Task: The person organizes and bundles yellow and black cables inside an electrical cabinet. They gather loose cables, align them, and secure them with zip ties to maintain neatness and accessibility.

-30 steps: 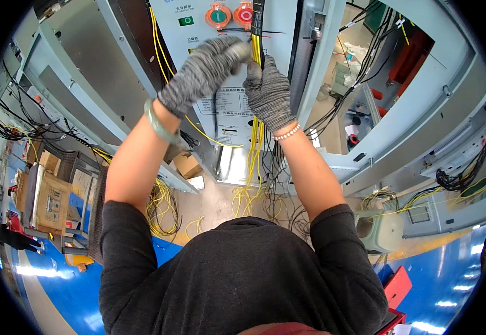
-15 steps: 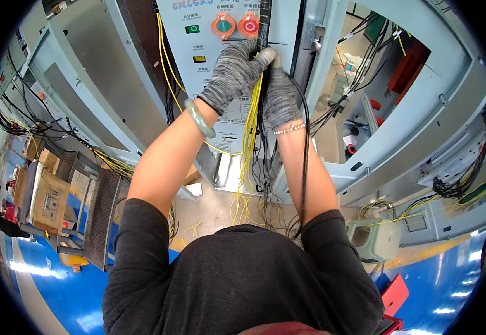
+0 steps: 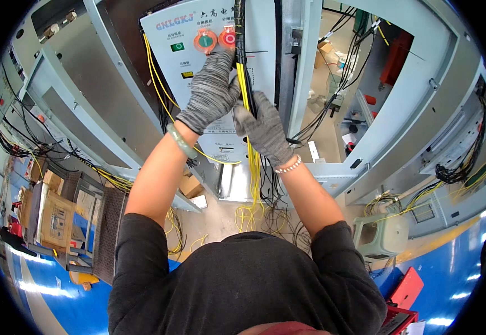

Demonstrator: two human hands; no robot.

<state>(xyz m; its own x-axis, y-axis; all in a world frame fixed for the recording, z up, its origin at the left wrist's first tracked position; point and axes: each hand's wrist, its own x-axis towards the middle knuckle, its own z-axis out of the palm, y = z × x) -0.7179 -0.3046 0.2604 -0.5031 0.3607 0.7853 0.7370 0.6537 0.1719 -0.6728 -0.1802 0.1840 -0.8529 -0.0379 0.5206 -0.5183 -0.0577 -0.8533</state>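
My left hand [image 3: 212, 92] sits above and left of my right hand [image 3: 262, 128], both on the wire bundle [image 3: 243, 84] running down the cabinet door panel [image 3: 198, 61]. Two round push buttons [image 3: 216, 40] just above left hand. Plastic stool [image 3: 380, 237] on floor, lower right. Cardboard boxes [image 3: 53, 215] far left.

Both hands gloved grey, up at cabinet panel [image 3: 209, 22]. Left hand [image 3: 212, 89] and right hand [image 3: 262, 128] grip yellow/black wire bundle [image 3: 242, 72] below orange and red buttons [image 3: 216, 39]. Grey stool [image 3: 380, 237] on floor, lower right.
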